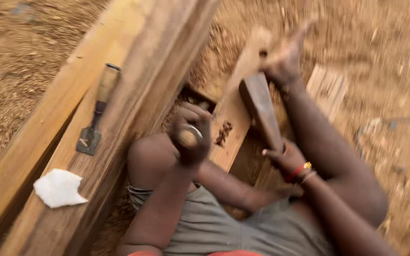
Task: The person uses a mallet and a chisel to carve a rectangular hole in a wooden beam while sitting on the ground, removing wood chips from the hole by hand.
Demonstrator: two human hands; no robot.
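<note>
Seemingly seated on ground strewn with wood shavings (15,61), a person looks down at their own legs and hands over a pale wooden plank (236,102). The left hand (191,140) is closed in a fist around the ringed top of a chisel handle (189,136), held upright so that its hidden blade likely meets the plank beside a dark chopped recess (223,133). The right hand (286,159), with a red bracelet at the wrist, grips the shaft of a dark wooden mallet (258,105), whose head is raised above the plank, apart from the chisel. A bare foot (283,61) rests on the plank's far end, probably to pin it in place. At left, long heavy beams (134,71) run diagonally; a second chisel (97,114) lies flat on one, seemingly set within reach, with a crumpled white scrap (59,188) nearer the viewer. The picture is blurred, so fine detail is unclear.
</note>
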